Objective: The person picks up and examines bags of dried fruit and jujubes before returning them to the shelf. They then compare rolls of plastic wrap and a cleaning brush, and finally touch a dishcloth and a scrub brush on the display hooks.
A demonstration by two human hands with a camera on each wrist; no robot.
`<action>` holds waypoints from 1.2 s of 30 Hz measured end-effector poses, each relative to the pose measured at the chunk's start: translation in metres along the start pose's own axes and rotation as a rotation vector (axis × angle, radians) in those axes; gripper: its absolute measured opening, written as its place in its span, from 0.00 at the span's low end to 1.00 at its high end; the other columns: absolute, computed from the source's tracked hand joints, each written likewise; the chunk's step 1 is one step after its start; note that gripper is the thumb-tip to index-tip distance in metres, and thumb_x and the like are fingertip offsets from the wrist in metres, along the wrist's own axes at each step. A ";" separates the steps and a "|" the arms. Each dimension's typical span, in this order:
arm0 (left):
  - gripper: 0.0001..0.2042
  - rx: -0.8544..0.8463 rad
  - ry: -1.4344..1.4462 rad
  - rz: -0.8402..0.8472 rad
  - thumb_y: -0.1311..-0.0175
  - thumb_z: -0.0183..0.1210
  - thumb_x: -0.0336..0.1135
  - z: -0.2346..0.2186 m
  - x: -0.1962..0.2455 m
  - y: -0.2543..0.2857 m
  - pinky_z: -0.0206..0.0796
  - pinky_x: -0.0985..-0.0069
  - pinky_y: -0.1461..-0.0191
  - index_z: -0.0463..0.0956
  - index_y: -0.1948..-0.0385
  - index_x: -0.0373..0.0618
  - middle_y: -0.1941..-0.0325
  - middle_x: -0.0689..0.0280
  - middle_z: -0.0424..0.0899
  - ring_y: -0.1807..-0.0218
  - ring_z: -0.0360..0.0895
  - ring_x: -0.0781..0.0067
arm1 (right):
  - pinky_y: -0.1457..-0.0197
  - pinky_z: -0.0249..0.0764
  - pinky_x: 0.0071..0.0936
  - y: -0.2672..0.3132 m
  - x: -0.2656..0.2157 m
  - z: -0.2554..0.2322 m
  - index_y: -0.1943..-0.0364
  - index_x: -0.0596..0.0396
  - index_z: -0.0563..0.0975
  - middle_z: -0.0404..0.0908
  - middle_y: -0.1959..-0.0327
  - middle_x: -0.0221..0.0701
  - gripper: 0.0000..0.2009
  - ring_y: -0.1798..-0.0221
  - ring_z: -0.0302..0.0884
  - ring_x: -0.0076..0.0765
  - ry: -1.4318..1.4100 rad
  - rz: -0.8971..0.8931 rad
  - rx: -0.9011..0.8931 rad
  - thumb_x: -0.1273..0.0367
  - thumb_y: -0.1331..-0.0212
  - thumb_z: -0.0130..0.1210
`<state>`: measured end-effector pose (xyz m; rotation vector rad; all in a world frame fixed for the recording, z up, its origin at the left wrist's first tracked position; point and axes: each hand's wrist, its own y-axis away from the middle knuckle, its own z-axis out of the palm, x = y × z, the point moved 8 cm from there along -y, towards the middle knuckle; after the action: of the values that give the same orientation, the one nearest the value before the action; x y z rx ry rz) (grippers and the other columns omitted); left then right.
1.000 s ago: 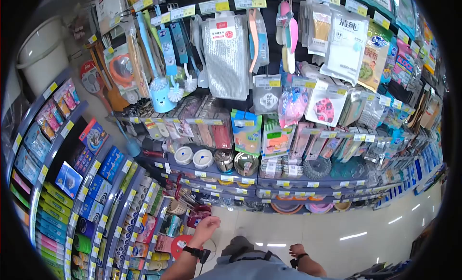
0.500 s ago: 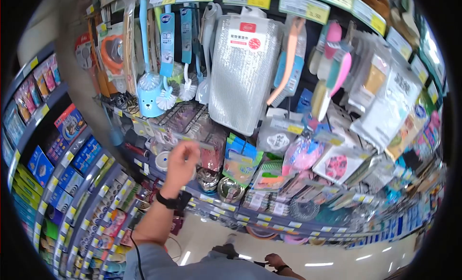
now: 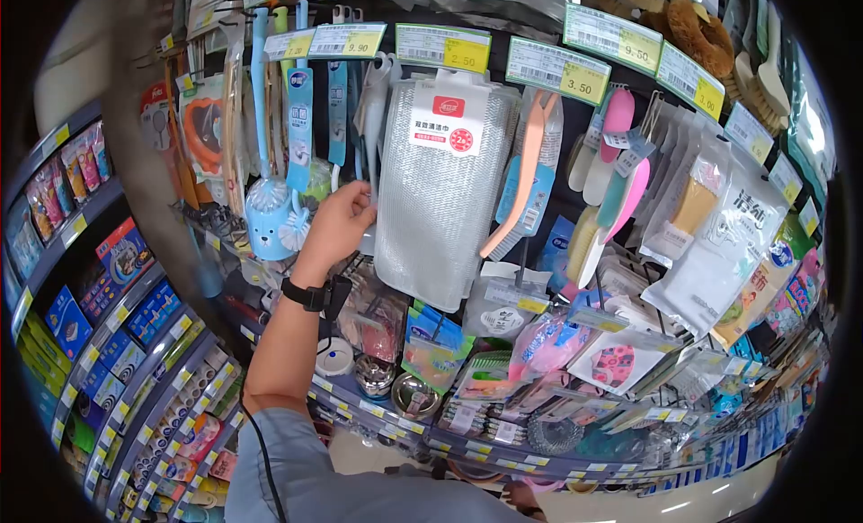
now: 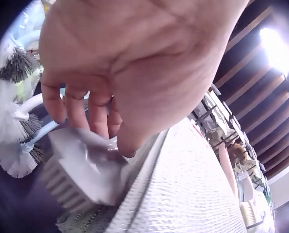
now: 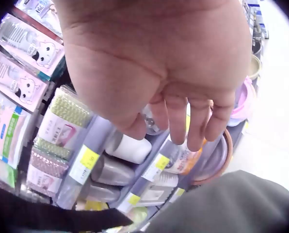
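Observation:
My left hand [image 3: 340, 224] is raised to the hanging goods, its fingertips at a grey brush [image 3: 373, 96] beside a silvery cloth pack [image 3: 440, 208]. In the left wrist view the curled fingers and thumb of the left hand [image 4: 130, 68] pinch at the top of the brush's blurred, bristled head [image 4: 84, 167]; the exact contact is partly hidden. The cloth pack [image 4: 178, 184] lies right against the thumb side. Low down, my right hand [image 5: 159, 63] hangs with loose fingers and holds nothing, in front of lower shelves.
Blue toilet brushes [image 3: 270, 222] hang left of the left hand. An orange-handled brush [image 3: 526, 172] and pastel brushes [image 3: 616, 177] hang to the right. Price tags [image 3: 442, 48] jut out above. Metal bowls [image 3: 416, 395] stand on a lower shelf, and stocked shelves [image 3: 117, 316] curve along the left.
My left hand has risen from low by the floor to the hanging rack and come to the grey brush. The view has moved closer to the goods; the right hand stays low.

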<state>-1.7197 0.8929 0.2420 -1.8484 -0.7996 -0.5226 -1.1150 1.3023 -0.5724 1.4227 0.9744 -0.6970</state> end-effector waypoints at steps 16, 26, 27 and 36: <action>0.12 -0.045 0.205 0.042 0.23 0.58 0.40 -0.042 0.032 0.048 0.64 0.75 0.62 0.77 0.62 0.39 0.71 0.70 0.78 0.67 0.69 0.81 | 0.65 0.80 0.38 0.050 -0.082 0.008 0.58 0.56 0.79 0.86 0.58 0.39 0.08 0.59 0.89 0.46 -0.430 0.397 0.526 0.67 0.32 0.51; 0.14 -0.230 0.246 -0.096 0.21 0.54 0.41 -0.057 0.046 0.123 0.66 0.78 0.49 0.80 0.56 0.38 0.60 0.72 0.82 0.56 0.71 0.83 | 0.61 0.78 0.34 0.081 -0.150 0.095 0.52 0.56 0.78 0.85 0.58 0.35 0.11 0.59 0.87 0.40 -0.435 0.310 0.548 0.67 0.35 0.55; 0.13 -0.256 0.247 -0.123 0.21 0.54 0.40 -0.055 0.045 0.134 0.66 0.78 0.50 0.80 0.56 0.38 0.61 0.73 0.82 0.57 0.71 0.84 | 0.61 0.78 0.33 0.090 -0.160 0.110 0.53 0.56 0.78 0.85 0.58 0.34 0.11 0.60 0.87 0.39 -0.489 0.281 0.555 0.67 0.35 0.56; 0.08 -0.542 0.662 -0.322 0.23 0.58 0.32 -0.001 0.048 0.287 0.66 0.82 0.55 0.75 0.49 0.44 0.60 0.72 0.83 0.59 0.75 0.85 | 0.58 0.79 0.29 0.146 -0.228 0.203 0.54 0.58 0.79 0.86 0.61 0.34 0.09 0.61 0.85 0.32 -0.409 0.074 0.814 0.68 0.33 0.57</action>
<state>-1.4783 0.8286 0.0933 -1.8325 -0.5193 -1.5845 -1.0667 1.0765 -0.3253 1.8833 0.3019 -1.3588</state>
